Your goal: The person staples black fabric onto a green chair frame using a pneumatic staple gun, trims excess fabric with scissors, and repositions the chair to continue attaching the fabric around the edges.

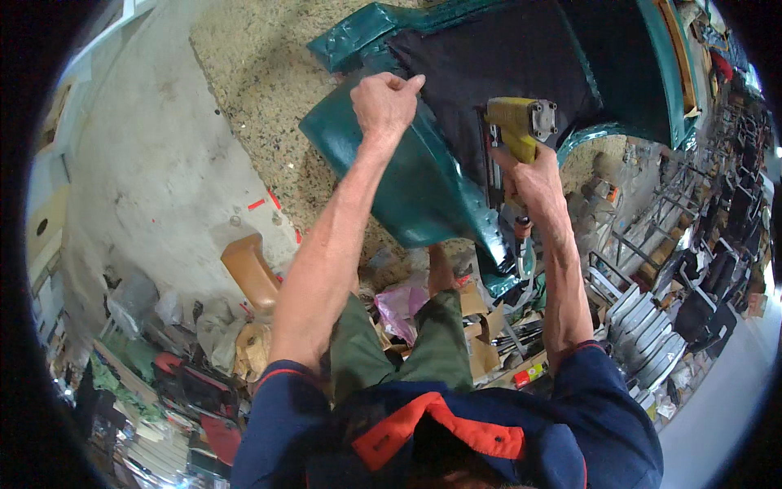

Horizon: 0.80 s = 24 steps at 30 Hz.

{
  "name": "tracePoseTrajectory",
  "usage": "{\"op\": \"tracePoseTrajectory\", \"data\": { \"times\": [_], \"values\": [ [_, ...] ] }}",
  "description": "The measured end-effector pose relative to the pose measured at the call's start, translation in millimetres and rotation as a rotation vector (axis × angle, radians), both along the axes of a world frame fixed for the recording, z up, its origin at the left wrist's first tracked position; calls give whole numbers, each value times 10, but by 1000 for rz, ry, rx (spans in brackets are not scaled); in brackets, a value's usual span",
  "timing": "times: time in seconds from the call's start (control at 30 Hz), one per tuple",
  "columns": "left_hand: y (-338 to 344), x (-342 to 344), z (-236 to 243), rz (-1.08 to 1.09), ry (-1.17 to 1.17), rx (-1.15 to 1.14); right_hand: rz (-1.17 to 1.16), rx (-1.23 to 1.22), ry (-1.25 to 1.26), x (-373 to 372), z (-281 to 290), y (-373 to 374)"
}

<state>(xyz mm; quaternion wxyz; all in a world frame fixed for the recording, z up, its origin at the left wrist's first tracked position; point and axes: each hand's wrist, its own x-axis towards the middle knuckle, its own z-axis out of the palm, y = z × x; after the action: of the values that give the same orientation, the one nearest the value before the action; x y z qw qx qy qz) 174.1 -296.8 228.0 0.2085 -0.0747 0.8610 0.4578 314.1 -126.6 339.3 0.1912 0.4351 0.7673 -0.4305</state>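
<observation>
The black cloth on the green upholstery spreads toward two o'clock from our nearer left hand, fingers curled together; whether they pinch it, we cannot tell. Our right hand clamps the yellow staple gun at three o'clock, its long axis roughly twelve-to-six.

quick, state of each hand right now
Left hand: fingers curled closed; whether it pinches anything cannot be told.
Right hand: closed, holding the yellow pistol-shaped staple gun.

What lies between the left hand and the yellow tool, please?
In the head view, mostly black cloth lies between the left hand and the yellow tool.
</observation>
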Motion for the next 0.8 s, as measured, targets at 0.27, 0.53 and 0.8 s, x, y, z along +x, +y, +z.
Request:
{"op": "tracePoseTrajectory", "data": {
  "times": [0.27,0.53,0.8],
  "values": [
    [292,-112,-170,51,16,213,0,-66,46,52,62,66],
    [280,56,-198,12,247,95,62,-29,182,20,-110,-52],
    [256,127,-125,94,284,72,117,-4,178,-57,-85,-121]
  ]
}}
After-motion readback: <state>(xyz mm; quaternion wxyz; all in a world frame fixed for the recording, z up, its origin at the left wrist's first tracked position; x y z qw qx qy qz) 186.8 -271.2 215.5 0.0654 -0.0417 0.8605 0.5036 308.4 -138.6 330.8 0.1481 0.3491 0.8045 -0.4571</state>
